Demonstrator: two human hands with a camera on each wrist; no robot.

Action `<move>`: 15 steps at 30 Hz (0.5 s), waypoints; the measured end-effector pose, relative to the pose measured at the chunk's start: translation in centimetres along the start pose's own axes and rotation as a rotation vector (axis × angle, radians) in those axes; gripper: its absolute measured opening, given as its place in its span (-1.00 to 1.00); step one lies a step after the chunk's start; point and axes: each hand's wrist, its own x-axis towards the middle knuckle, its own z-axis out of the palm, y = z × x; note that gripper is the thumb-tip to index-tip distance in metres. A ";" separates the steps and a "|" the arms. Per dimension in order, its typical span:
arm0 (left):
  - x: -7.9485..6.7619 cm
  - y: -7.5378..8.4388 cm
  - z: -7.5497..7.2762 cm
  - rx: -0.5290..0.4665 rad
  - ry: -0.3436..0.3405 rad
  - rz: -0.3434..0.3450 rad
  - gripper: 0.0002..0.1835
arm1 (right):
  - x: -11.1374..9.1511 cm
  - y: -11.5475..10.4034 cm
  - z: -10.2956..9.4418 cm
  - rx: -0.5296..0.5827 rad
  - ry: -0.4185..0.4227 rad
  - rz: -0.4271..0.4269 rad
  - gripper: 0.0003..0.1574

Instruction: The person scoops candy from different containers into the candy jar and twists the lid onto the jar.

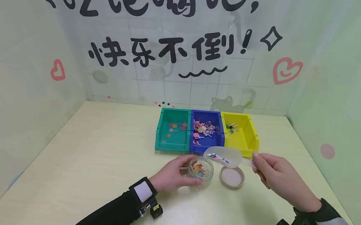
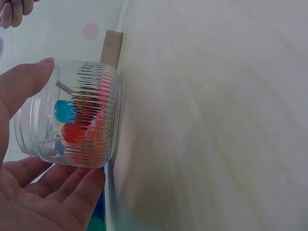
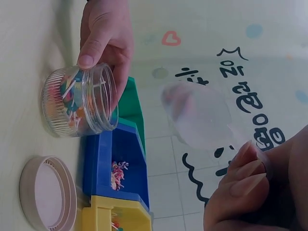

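My left hand (image 1: 170,175) grips a clear ribbed jar (image 2: 45,115) that stands on the table, thumb on one side and fingers on the other. Small colourful lollipop pieces (image 3: 72,98) and other bits lie inside it. The jar's mouth is uncovered. My right hand (image 1: 283,176) pinches the handle of a translucent white scoop (image 1: 231,154). The scoop hangs above and beside the jar, its tip near the rim, with several small coloured pieces (image 1: 218,157) in it. A round pale lid (image 3: 48,192) rests on the table to the right of the jar.
Behind the jar, three joined bins stand in a row: a green one (image 1: 172,147) with flower-like pieces, a blue one (image 1: 207,149) with swirled lollipops, and a yellow one (image 1: 247,133) with a few lollipops. A printed curtain (image 1: 169,89) closes off the table's back.
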 end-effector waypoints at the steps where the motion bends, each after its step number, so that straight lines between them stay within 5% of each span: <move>1: 0.0 0.0 0.0 0.001 -0.002 -0.001 -0.14 | 0.0 0.0 0.1 -0.008 -0.006 0.005 -0.47; 15: 0.2 -0.2 0.0 0.008 -0.007 -0.006 -0.12 | 0.5 -1.1 0.8 -0.116 -0.068 0.061 -0.45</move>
